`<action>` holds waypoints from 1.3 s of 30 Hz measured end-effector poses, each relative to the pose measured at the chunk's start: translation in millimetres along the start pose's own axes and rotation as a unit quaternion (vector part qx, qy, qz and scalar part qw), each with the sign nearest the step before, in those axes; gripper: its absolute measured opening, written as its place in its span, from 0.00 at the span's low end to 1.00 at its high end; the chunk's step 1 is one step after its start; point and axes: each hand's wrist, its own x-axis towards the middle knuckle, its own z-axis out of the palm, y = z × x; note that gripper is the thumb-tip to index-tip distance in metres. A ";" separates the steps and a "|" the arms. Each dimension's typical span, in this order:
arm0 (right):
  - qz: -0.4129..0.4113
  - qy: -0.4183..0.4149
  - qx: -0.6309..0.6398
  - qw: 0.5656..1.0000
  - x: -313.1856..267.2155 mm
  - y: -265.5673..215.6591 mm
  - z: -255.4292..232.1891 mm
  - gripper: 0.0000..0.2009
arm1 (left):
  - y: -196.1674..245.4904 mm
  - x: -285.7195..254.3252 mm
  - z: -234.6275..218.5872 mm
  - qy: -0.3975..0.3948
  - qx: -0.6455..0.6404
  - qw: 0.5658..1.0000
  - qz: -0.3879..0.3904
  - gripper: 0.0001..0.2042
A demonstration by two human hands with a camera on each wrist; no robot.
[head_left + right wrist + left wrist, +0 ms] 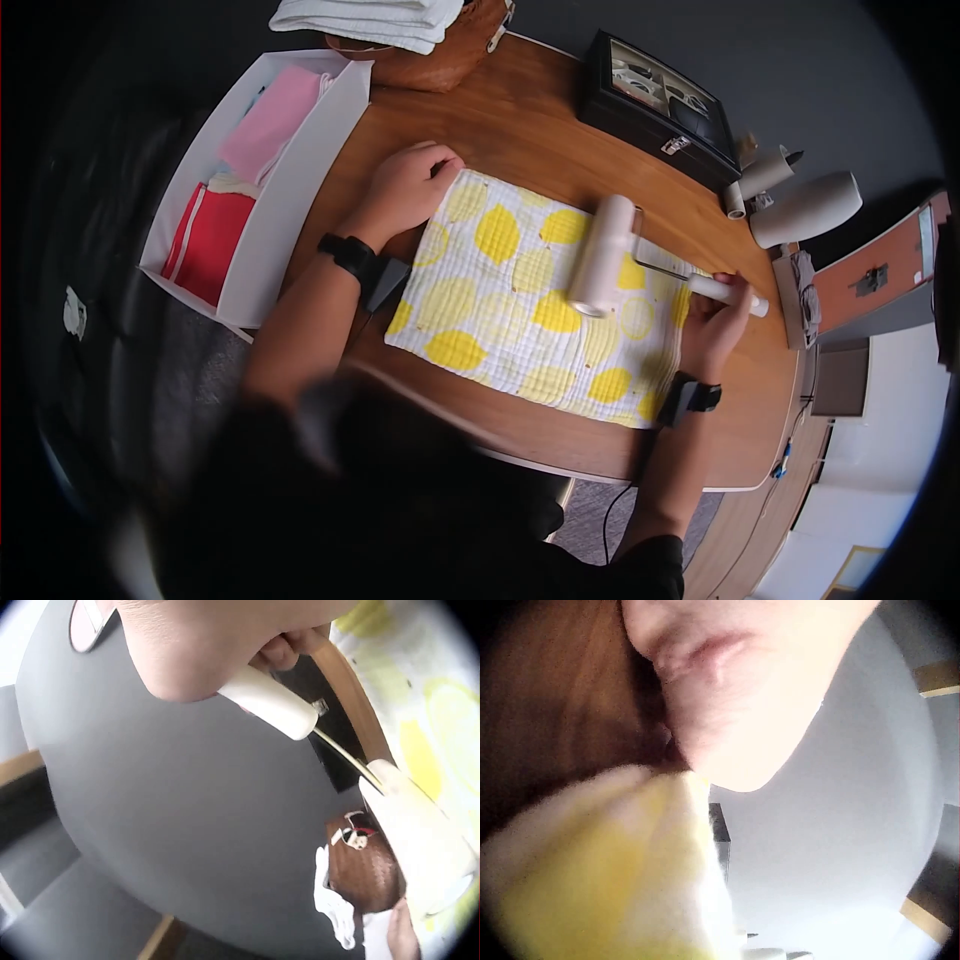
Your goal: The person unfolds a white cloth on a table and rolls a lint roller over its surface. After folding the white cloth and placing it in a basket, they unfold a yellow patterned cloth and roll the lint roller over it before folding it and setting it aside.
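Observation:
A white muslin cloth (500,290) printed with yellow lemons lies spread on the wooden table. My left hand (412,187) is at its far left corner. In the left wrist view the cloth (592,877) bunches up to a point under the left hand (727,682), whose fingertips pinch it, mostly hidden. My right hand (718,325) grips the white handle (715,290) of a lint roller (604,255). The roll lies across the right half of the cloth. In the right wrist view, the fingers curl round the handle (274,709), and a thin metal rod leads to the roll (420,832).
A white bin (345,115) of folded pink and red cloths stands at the left. Behind are a brown bag (440,65) with white towels (375,20) on it and a black glasses case (655,110). Grey vases (805,210) and a tilted picture (875,270) stand at the right.

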 end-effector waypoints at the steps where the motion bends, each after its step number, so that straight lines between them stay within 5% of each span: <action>1: 0.002 -0.031 -0.024 0.999 -13.6 5.3 20.7 0.14 | -1.5 -0.9 0.3 0.000 0.005 1.000 0.001 0.10; 2: 0.003 -0.059 -0.046 0.997 -29.6 10.4 41.8 0.14 | -2.5 -1.2 0.3 -0.002 0.011 1.000 0.004 0.10; 4: 0.142 -0.109 -0.126 0.976 -58.9 13.5 85.2 0.16 | -0.7 1.6 -1.5 -0.007 0.021 1.000 0.004 0.10; 8: 0.114 -0.201 -0.226 0.946 -68.6 32.3 106.1 0.20 | 4.3 2.6 -1.9 -0.011 0.033 0.999 0.003 0.10; 11: 0.164 -0.131 -0.130 0.969 -56.3 22.2 91.2 0.20 | 2.4 -0.4 -1.2 -0.005 0.028 1.000 0.011 0.10; 15: 0.065 0.035 -0.019 0.997 -20.7 14.2 41.1 0.16 | 5.6 -1.6 -3.9 -0.007 0.025 1.000 0.007 0.10; 21: 0.008 -0.031 0.000 0.999 -21.4 3.8 30.9 0.13 | -2.7 -1.0 0.3 0.011 0.016 1.000 0.012 0.09; 28: 0.192 -0.150 -0.172 0.955 -87.5 32.6 104.6 0.19 | -5.8 1.4 2.9 0.001 0.045 0.998 0.046 0.07; 32: 0.163 -0.049 -0.050 0.984 -68.5 25.7 90.1 0.14 | -5.8 -1.2 1.9 0.003 0.055 0.997 0.056 0.07; 34: 0.044 -0.043 -0.162 0.985 -46.7 13.2 57.7 0.12 | -4.6 -1.8 1.3 0.011 0.053 0.997 0.063 0.07; 36: 0.002 0.019 -0.082 0.996 -13.7 11.4 18.4 0.14 | -3.1 -2.5 1.8 0.028 0.048 0.996 0.070 0.08; 39: 0.024 0.086 -0.037 0.995 -2.6 -4.7 9.4 0.14 | -6.4 -2.3 3.4 0.031 0.051 0.996 0.070 0.08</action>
